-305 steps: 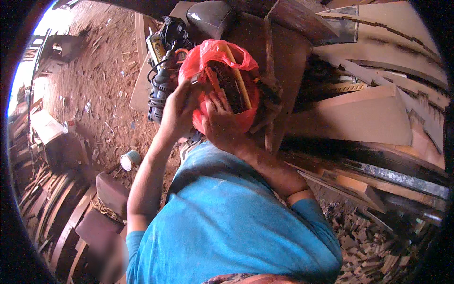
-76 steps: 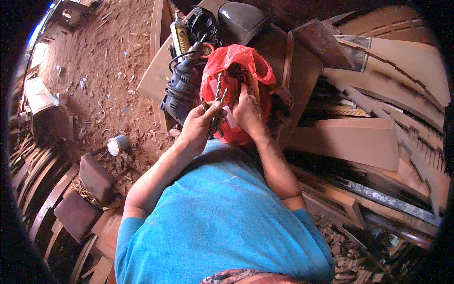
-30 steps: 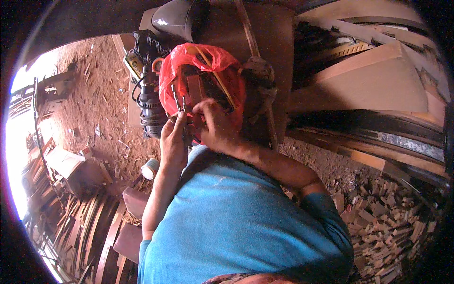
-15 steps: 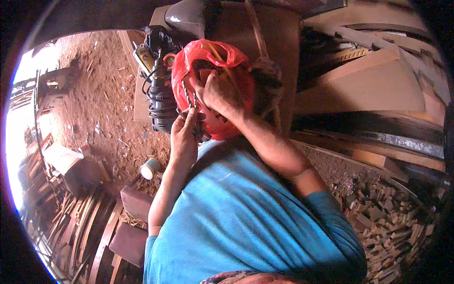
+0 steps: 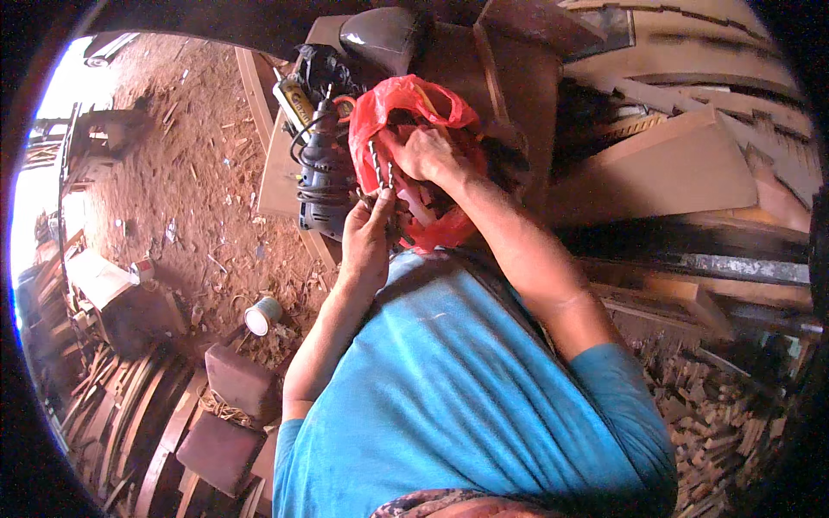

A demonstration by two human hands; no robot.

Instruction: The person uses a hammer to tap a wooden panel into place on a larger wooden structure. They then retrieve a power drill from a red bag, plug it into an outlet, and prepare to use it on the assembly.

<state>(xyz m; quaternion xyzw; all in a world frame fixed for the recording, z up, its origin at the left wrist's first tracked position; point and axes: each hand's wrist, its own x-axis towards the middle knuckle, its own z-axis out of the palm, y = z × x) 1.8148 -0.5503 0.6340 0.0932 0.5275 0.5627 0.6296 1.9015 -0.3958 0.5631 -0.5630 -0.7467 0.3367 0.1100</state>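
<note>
A red plastic bag (image 5: 456, 108) stands with its mouth open in front of my body. My left hand (image 5: 366, 240) is at its near left edge, thumb and fingers pinched on two spiral drill bits (image 5: 375, 161) that point upward. My right hand (image 5: 428, 155) reaches into the mouth of the bag, and its fingertips are hidden among the contents. What else the bag holds is hard to make out. Just left of the bag lies a dark blue power drill (image 5: 321, 162) with its cord wound round it.
A yellow tube (image 5: 295, 105) and a black plastic bag (image 5: 326, 69) lie beyond the drill. Boards and a brown panel (image 5: 661, 168) are stacked at right. A tin can (image 5: 262, 316) stands on the littered floor at left, near a cushioned brown seat (image 5: 237, 380).
The view has shifted, so the bag and both hands appear farther right. My right hand has shifted slightly within the bag mouth; my left hand keeps the drill bits.
</note>
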